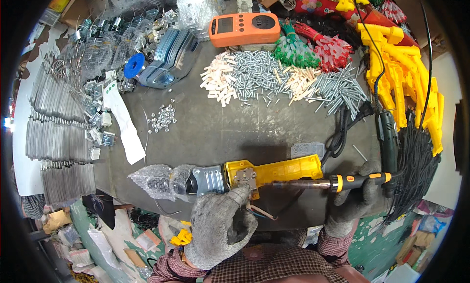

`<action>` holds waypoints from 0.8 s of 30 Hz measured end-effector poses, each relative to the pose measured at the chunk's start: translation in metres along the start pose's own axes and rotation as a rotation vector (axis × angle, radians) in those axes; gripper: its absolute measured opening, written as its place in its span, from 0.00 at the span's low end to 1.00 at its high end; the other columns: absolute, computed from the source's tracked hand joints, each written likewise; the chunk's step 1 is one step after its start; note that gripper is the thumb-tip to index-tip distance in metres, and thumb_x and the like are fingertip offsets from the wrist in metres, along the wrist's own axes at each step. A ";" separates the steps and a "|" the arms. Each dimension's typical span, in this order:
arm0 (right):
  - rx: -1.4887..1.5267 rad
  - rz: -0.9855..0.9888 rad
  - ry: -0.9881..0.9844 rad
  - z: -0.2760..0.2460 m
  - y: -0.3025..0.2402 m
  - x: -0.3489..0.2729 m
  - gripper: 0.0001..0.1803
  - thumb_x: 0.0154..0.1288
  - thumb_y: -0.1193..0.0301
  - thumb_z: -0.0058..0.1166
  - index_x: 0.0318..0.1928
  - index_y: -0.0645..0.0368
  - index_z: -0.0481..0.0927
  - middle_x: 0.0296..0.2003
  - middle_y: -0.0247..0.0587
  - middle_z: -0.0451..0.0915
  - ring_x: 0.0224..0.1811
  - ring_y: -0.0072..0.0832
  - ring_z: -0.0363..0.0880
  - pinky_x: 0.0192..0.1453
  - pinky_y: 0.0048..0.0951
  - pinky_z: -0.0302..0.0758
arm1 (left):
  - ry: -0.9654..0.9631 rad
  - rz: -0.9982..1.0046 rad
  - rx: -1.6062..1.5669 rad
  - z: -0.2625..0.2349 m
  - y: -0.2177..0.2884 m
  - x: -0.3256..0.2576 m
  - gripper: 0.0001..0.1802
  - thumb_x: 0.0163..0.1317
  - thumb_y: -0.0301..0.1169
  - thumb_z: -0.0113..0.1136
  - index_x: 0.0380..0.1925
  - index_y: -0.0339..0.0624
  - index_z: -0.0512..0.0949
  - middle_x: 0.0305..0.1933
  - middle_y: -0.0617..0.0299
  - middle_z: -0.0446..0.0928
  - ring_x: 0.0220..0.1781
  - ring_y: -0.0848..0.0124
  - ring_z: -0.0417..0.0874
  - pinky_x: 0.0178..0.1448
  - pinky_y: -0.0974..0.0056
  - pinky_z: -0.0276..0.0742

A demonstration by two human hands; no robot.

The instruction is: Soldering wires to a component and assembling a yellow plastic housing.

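My left hand (218, 224), in a grey glove, grips a yellow tool body (284, 169) with a metal front part (208, 180) wrapped at its tip in bubble plastic (156, 180). A small metal part (245, 177) sits on the yellow body near my fingers, with thin wires hanging below. My right hand (355, 197), also gloved, holds a soldering iron (355, 180) with a black and orange handle. Its dark tip points left, close to the metal part.
Piles of screws (259, 75) and pale plugs (220, 82) lie at the back, beside an orange meter (245, 28). Yellow housings (406, 72) stack at the right. Metal plates (58, 136) line the left, near small nuts (164, 117). A black cable (342, 131) crosses the bench.
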State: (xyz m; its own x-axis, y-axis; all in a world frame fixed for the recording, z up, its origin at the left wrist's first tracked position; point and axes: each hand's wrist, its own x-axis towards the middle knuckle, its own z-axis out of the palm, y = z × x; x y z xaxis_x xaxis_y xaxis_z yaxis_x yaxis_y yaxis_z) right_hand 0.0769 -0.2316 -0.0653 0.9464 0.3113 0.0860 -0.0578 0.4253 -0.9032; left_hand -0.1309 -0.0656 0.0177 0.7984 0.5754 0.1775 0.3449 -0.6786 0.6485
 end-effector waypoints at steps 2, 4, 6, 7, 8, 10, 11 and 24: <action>-0.139 -0.116 0.060 0.004 0.003 0.002 0.17 0.74 0.60 0.56 0.48 0.61 0.71 0.27 0.38 0.76 0.13 0.21 0.70 0.18 0.20 0.70 | -0.027 -0.010 0.013 0.000 0.002 0.000 0.32 0.46 0.23 0.69 0.57 0.34 0.79 0.37 0.59 0.84 0.35 0.57 0.83 0.45 0.54 0.75; -0.008 -0.044 0.058 0.006 -0.001 0.004 0.17 0.74 0.60 0.56 0.48 0.60 0.71 0.27 0.36 0.75 0.13 0.20 0.68 0.19 0.20 0.68 | -0.075 -0.051 0.021 -0.001 0.002 -0.001 0.36 0.44 0.23 0.71 0.59 0.34 0.76 0.43 0.55 0.86 0.45 0.55 0.84 0.56 0.52 0.76; 0.105 0.052 0.033 0.007 -0.009 0.006 0.16 0.74 0.60 0.57 0.48 0.59 0.71 0.27 0.34 0.75 0.14 0.19 0.67 0.19 0.21 0.67 | -0.062 -0.042 0.006 -0.001 0.001 -0.003 0.36 0.44 0.22 0.71 0.59 0.34 0.76 0.42 0.55 0.85 0.44 0.54 0.83 0.54 0.52 0.75; -0.025 -0.008 -0.006 0.006 -0.014 0.007 0.16 0.74 0.60 0.57 0.49 0.59 0.72 0.28 0.34 0.75 0.14 0.19 0.67 0.20 0.21 0.67 | -0.051 -0.035 0.005 0.000 0.000 -0.003 0.36 0.44 0.22 0.71 0.59 0.34 0.76 0.42 0.55 0.85 0.44 0.54 0.83 0.53 0.51 0.75; 0.005 -0.001 -0.017 0.005 -0.019 0.009 0.17 0.74 0.60 0.57 0.50 0.59 0.72 0.29 0.34 0.76 0.15 0.19 0.67 0.21 0.22 0.67 | -0.062 -0.060 0.011 0.000 0.000 -0.004 0.35 0.44 0.22 0.71 0.58 0.34 0.76 0.42 0.55 0.85 0.44 0.54 0.83 0.53 0.51 0.75; 0.175 0.082 -0.096 0.000 -0.026 0.011 0.16 0.75 0.64 0.57 0.54 0.60 0.73 0.36 0.38 0.79 0.23 0.20 0.75 0.28 0.22 0.76 | -0.015 -0.026 -0.013 0.002 -0.002 -0.005 0.35 0.45 0.22 0.71 0.58 0.35 0.77 0.41 0.56 0.85 0.42 0.55 0.83 0.52 0.51 0.75; 0.062 0.039 -0.076 -0.003 -0.027 0.012 0.16 0.75 0.62 0.56 0.52 0.60 0.72 0.35 0.36 0.77 0.23 0.20 0.76 0.27 0.21 0.76 | -0.022 -0.049 -0.030 0.003 -0.002 -0.006 0.34 0.45 0.22 0.71 0.58 0.35 0.77 0.41 0.57 0.85 0.41 0.55 0.83 0.52 0.51 0.75; 0.058 0.297 -0.202 0.020 -0.053 0.022 0.26 0.72 0.47 0.57 0.54 0.56 0.71 0.47 0.53 0.82 0.39 0.34 0.83 0.41 0.33 0.81 | 0.023 -0.037 -0.030 0.010 -0.007 -0.008 0.34 0.48 0.23 0.66 0.60 0.37 0.77 0.36 0.61 0.83 0.38 0.58 0.83 0.51 0.53 0.75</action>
State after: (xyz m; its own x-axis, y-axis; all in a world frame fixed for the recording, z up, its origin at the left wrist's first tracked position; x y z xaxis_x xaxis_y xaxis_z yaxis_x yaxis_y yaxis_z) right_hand 0.0945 -0.2309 -0.0069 0.8038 0.5881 -0.0902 -0.3445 0.3364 -0.8765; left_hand -0.1351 -0.0698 0.0043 0.7736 0.6105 0.1696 0.3586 -0.6425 0.6771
